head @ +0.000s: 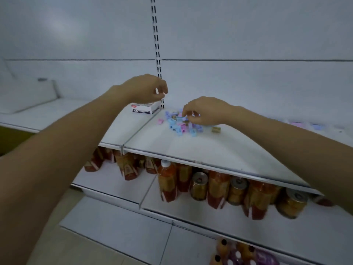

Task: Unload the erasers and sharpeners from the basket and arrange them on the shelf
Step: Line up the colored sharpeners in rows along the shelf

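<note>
A loose heap of small blue, pink and gold sharpeners (178, 124) lies on the white shelf (200, 148), near the slotted upright. My right hand (204, 110) reaches into the heap with curled fingers and pinches one small piece at its top. A white box of erasers (146, 108) stands to the left of the heap. My left hand (147, 88) hovers over that box with curled fingers; I cannot tell whether it holds something small. No basket is in view.
A slotted metal upright (157, 52) runs up the back wall behind the box. Further pink and blue pieces (305, 124) lie along the shelf to the right. Bottles (169, 180) and cans (199, 185) of drink fill the shelf below.
</note>
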Tool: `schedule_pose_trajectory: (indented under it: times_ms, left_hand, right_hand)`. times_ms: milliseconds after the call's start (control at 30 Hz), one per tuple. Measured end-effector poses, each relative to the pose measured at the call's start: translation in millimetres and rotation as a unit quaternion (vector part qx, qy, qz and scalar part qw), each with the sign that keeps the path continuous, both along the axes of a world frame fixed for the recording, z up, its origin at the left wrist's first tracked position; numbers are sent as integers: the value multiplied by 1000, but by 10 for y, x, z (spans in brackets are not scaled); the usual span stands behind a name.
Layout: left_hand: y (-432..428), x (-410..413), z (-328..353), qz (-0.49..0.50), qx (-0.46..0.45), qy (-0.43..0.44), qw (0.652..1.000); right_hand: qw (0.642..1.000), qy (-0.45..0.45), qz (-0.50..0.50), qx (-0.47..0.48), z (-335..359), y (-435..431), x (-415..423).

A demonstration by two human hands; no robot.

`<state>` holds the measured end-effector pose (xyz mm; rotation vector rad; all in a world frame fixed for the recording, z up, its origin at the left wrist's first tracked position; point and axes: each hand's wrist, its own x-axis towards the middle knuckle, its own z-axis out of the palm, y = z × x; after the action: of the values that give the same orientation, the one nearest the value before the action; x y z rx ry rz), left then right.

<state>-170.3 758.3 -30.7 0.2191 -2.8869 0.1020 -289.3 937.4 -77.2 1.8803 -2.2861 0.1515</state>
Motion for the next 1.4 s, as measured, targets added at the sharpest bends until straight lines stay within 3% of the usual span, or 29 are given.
schedule_pose_trajectory:
  times_ms: [333,833,1133,1400]
  left_hand:
    - [-354,279,-483,-10,52,-59,997]
    - [-835,-622,-964,-7,95,-107,990]
    - [-1139,-770,-951,-35,235,-24,971]
    - [-1315,-778,-909,-89,333,35,938]
  right_hand:
    - [998,-42,-32,20,46,-560,81]
    - [989,-118,-73,41,-235,-1350,-663]
    - [977,-141,-106,116,-346,-1830,-845]
    - [978,-184,-95,41,-318,-1897,-794]
